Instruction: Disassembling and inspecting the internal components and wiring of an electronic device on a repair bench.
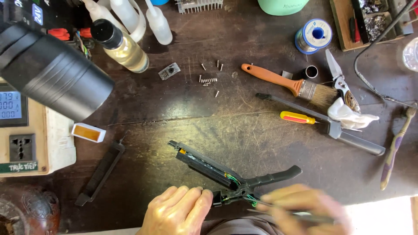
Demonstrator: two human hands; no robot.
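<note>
Dark worktop [244,126], and near its front edge lies the opened black hinged device [217,167], wires showing. Left hand [176,211] curls its fingers onto the hinge end, pinning it; keep that firm. Right hand [305,209], blurred, pinches a thin metal tool [265,204] at the green wires [248,199]; best worked gently.

two bare hands, no gloves, rings or watch seen. left hand [178,212] sharp, knuckles and short nails clear. right hand [305,209] blurred, detail lost. no sleeves visible; wrists cut off at frame's bottom edge.
</note>
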